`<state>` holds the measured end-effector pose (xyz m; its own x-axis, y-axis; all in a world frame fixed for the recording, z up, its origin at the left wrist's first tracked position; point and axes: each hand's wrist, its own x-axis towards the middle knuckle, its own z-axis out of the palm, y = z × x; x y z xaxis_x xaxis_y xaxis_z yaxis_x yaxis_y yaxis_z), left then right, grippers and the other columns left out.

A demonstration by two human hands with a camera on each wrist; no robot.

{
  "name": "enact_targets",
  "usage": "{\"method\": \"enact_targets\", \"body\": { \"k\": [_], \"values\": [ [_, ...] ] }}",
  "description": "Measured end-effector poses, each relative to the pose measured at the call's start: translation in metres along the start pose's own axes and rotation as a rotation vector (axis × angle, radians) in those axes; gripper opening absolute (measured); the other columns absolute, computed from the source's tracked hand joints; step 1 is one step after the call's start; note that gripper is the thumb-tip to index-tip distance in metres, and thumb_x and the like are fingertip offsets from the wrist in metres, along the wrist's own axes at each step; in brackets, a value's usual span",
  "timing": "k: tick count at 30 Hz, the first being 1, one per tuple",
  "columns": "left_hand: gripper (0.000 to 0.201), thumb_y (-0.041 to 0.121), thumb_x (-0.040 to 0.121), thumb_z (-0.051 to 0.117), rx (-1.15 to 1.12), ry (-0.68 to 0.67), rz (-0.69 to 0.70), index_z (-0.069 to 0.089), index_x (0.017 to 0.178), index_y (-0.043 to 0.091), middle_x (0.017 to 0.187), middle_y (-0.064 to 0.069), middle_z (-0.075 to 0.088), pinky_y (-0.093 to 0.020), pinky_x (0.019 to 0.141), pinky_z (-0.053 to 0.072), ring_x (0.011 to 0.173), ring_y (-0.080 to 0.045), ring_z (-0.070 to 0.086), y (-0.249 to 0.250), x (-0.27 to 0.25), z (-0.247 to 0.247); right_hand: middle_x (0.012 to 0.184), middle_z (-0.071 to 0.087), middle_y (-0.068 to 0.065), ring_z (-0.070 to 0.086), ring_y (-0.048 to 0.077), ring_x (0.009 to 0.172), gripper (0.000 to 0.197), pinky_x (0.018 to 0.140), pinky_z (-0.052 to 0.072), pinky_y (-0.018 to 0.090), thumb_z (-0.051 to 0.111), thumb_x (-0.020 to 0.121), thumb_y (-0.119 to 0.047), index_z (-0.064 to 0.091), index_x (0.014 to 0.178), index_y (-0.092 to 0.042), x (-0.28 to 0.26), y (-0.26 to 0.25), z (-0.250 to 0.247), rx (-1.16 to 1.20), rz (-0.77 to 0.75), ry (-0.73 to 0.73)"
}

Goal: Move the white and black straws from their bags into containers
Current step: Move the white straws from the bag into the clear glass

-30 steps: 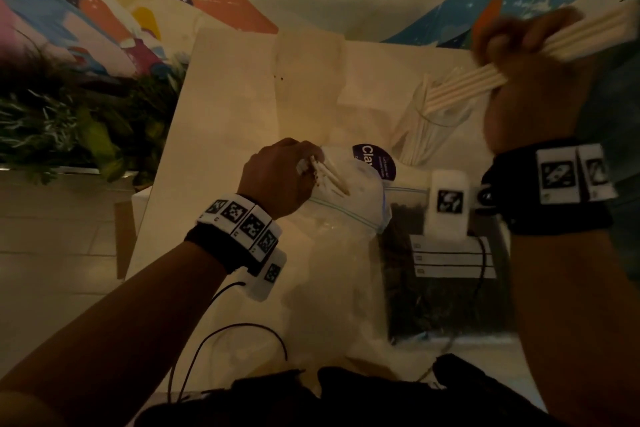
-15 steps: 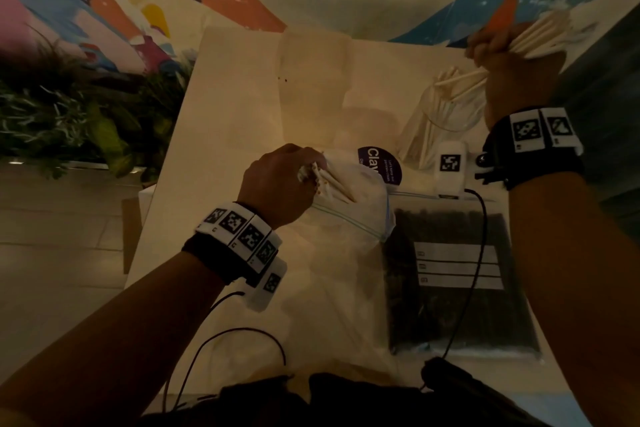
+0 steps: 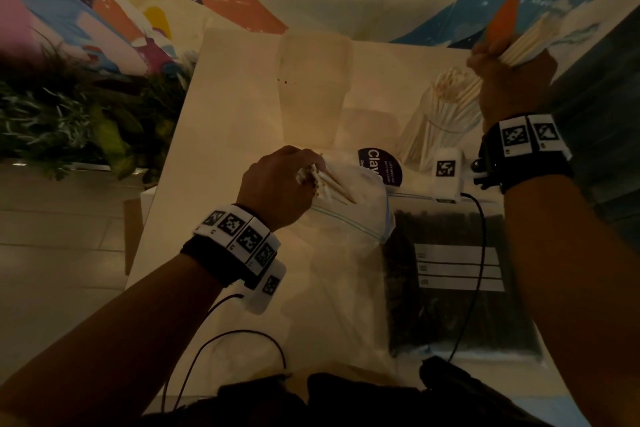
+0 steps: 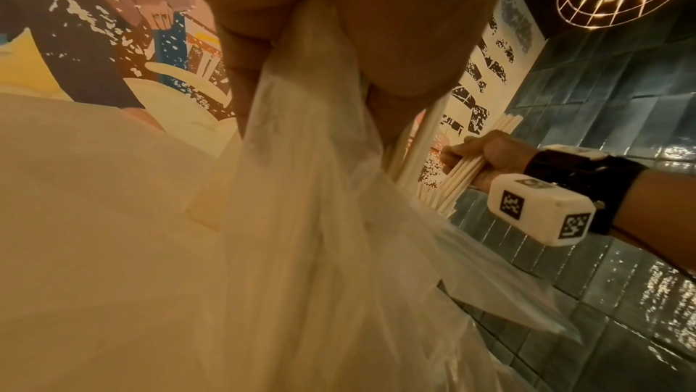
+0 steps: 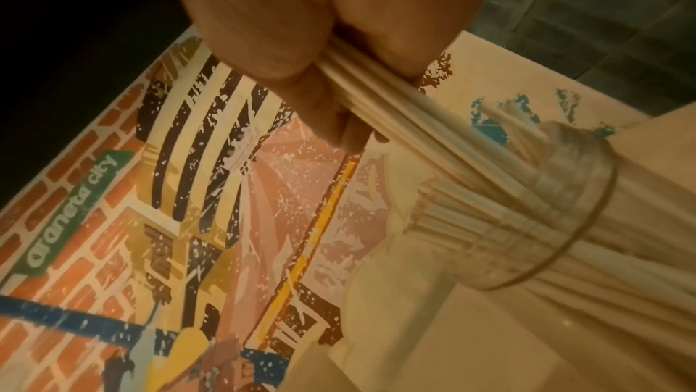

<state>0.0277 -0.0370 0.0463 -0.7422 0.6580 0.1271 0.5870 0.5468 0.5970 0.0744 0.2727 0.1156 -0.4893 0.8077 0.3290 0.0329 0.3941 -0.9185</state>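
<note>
The right hand point(image 3: 509, 80) grips a bundle of white paper straws point(image 3: 526, 45), fingers curled round it. Compared with half a second ago, the lower ends of the bundle have dropped further into the clear glass container point(image 3: 446, 128) at the far right of the pale table point(image 3: 235, 87); a second ago the bundle was held higher and nearly level, clear of the glass. The glass already holds many white straws, fanned against its rim.

The left hand point(image 3: 277, 184) pinches the mouth of the clear zip-top plastic bag point(image 3: 346, 253), together with a few remaining white straws point(image 3: 329, 184) that project from the opening. Its position matches both earlier frames. The left wrist view shows the bag film gathered between fingers point(image 4: 241, 50) and thumb.

The second clear bag filled with black straws point(image 3: 457, 315) lies flat on the table, just right of the first, as before. An empty frosted tumbler point(image 3: 313, 90) stands upright, well left of the glass.
</note>
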Motion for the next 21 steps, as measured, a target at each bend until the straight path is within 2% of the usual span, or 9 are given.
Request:
{"method": "enact_targets", "body": {
  "k": [3,5,7,8,10,14,17,19,21],
  "values": [
    [0.032,0.022,0.072,0.052,-0.009,-0.003,-0.003,0.064,0.099,0.035,0.109,0.005,0.064,-0.029,0.066,0.044,0.085,-0.028,0.061,0.0,0.0,0.0,0.073,0.056,-0.006,0.049,-0.007,0.06,0.018,0.06,0.038,0.007,0.061,0.08,-0.033,0.053,0.08,-0.017,0.005,0.004,-0.005,-0.175,-0.095,0.059],
    [0.033,0.024,0.072,0.051,-0.003,0.002,-0.002,0.065,0.099,0.035,0.109,0.005,0.064,-0.028,0.065,0.042,0.084,-0.028,0.061,0.0,0.0,0.0,0.073,0.054,-0.005,0.05,-0.004,0.065,0.027,0.065,0.04,0.012,0.047,0.088,-0.043,0.051,0.088,-0.016,0.009,0.008,-0.003,-0.252,-0.114,0.087],
    [0.031,0.021,0.074,0.055,0.005,-0.001,-0.001,0.065,0.1,0.035,0.109,0.004,0.064,-0.029,0.065,0.042,0.082,-0.029,0.061,0.0,0.0,0.0,0.111,0.062,0.009,0.058,0.016,0.101,0.053,0.089,0.045,0.032,0.032,0.093,-0.054,0.054,0.118,-0.013,0.01,0.013,-0.002,-0.494,0.056,0.056],
    [0.031,0.018,0.075,0.057,0.007,-0.003,-0.002,0.064,0.1,0.035,0.108,0.004,0.064,-0.029,0.065,0.042,0.082,-0.029,0.061,0.0,0.0,0.0,0.133,0.052,0.015,0.05,0.027,0.12,0.062,0.103,0.038,0.041,0.025,0.095,-0.057,0.045,0.133,-0.013,0.011,0.017,-0.001,-0.614,0.182,0.007],
    [0.03,0.02,0.074,0.056,0.006,-0.001,-0.004,0.064,0.098,0.035,0.107,0.004,0.064,-0.029,0.064,0.041,0.082,-0.03,0.061,0.0,0.0,0.0,0.152,0.029,0.016,0.03,0.034,0.138,0.072,0.113,0.022,0.053,0.02,0.094,-0.062,0.028,0.145,-0.013,0.008,0.021,-0.001,-0.715,0.294,-0.078],
    [0.032,0.026,0.07,0.048,-0.012,0.005,0.002,0.064,0.096,0.036,0.106,0.005,0.064,-0.031,0.063,0.044,0.081,-0.029,0.06,-0.001,-0.001,0.0,0.156,0.019,0.012,0.022,0.032,0.141,0.074,0.113,0.02,0.055,0.025,0.091,-0.066,0.019,0.149,-0.021,0.006,0.027,0.002,-0.657,0.154,-0.008],
    [0.029,0.022,0.072,0.053,-0.019,-0.002,-0.002,0.064,0.096,0.036,0.107,0.004,0.064,-0.031,0.063,0.044,0.081,-0.03,0.06,-0.002,-0.001,0.001,0.157,0.011,0.016,0.017,0.032,0.144,0.078,0.116,0.018,0.05,0.035,0.092,-0.06,0.011,0.151,-0.014,0.0,0.024,0.0,-0.528,0.07,0.111],
    [0.03,0.023,0.072,0.052,-0.023,0.005,-0.006,0.064,0.096,0.035,0.106,0.003,0.064,-0.03,0.063,0.043,0.081,-0.031,0.06,-0.001,-0.002,0.001,0.157,0.007,0.02,0.013,0.032,0.145,0.078,0.116,0.016,0.043,0.037,0.094,-0.054,0.01,0.149,-0.005,-0.006,0.014,-0.002,-0.391,-0.119,0.206],
    [0.032,0.025,0.07,0.049,-0.016,0.003,-0.004,0.065,0.096,0.034,0.106,0.002,0.064,-0.032,0.063,0.045,0.082,-0.032,0.06,0.0,-0.002,0.0,0.156,0.008,0.024,0.013,0.034,0.145,0.074,0.115,0.016,0.046,0.03,0.095,-0.053,0.014,0.149,-0.004,-0.007,0.008,-0.002,-0.406,-0.272,0.193]
  ]
}}
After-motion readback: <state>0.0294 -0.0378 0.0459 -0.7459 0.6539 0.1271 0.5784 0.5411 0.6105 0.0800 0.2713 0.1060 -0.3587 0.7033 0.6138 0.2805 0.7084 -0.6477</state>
